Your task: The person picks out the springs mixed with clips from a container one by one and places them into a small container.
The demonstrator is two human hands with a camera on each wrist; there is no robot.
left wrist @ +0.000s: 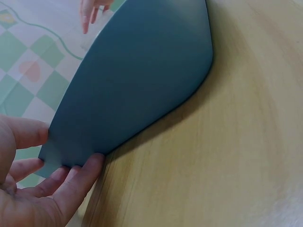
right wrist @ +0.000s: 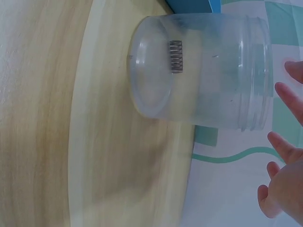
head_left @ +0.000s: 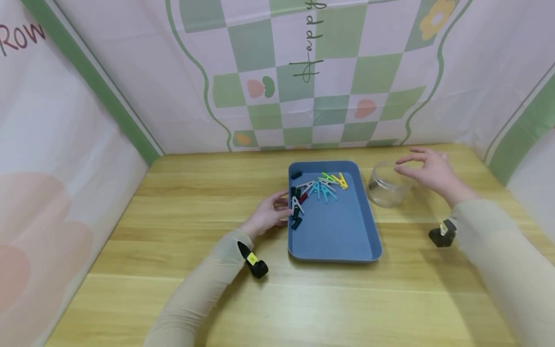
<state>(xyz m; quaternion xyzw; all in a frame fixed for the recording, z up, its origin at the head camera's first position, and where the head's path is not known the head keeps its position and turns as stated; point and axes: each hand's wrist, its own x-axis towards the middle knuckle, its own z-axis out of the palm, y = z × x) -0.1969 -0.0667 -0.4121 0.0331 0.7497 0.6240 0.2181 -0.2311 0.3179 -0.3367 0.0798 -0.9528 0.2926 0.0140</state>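
The blue tray (head_left: 334, 226) stands mid-table, and at its left side my left hand (head_left: 269, 212) touches the outer wall with its fingertips. Inside lie grey, cyan, green and yellow plastic clothespins (head_left: 321, 187), small black pieces (head_left: 297, 223) and a dark red piece (head_left: 303, 198), gathered toward the far and left sides. Right of the tray, a clear round jar (head_left: 388, 195) stands upright without a lid. A metal coil spring (right wrist: 176, 56) shows at its bottom. Over the jar's mouth hovers my right hand (head_left: 427, 171), fingers spread apart and holding nothing.
A wooden table (head_left: 191, 217) carries the tray and jar. Behind it hangs a checked green and white cloth (head_left: 295, 115), with more cloth along the left and right sides. Each wrist wears a black strap-on camera.
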